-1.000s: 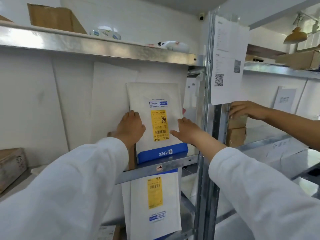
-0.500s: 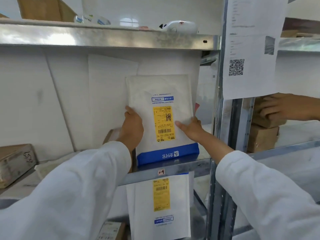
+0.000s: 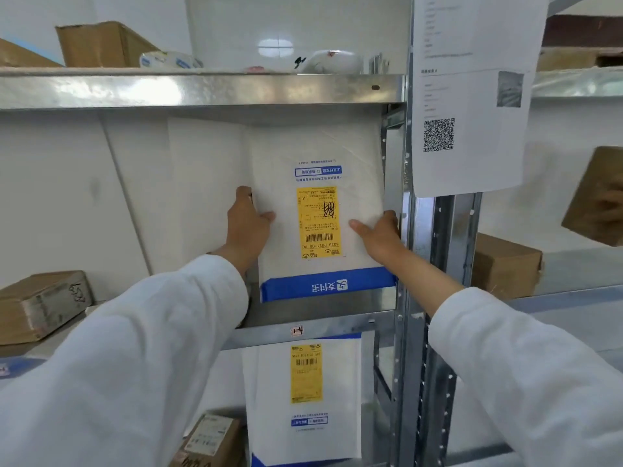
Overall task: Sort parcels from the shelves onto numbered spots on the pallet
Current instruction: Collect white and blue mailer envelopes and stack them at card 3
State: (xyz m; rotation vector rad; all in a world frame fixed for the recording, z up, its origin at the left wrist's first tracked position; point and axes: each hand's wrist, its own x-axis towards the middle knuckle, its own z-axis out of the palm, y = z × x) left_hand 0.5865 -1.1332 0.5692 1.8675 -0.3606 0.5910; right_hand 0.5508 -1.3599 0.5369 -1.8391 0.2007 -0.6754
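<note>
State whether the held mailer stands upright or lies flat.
Upright: the mailer stands on the shelf, left hand and right hand gripping its sides.

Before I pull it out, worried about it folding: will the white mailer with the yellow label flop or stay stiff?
Likely light and thin: the white mailer looks flat, upright. Its creased face suggests it may bow somewhat. The left hand and right hand grip opposite edges, which should steady it.

White mailer [image 3: 317,203] with yellow label [image 3: 318,222] and blue band [image 3: 328,284]; brown boxes [image 3: 40,305]; white sleeves [image 3: 135,365].
</note>
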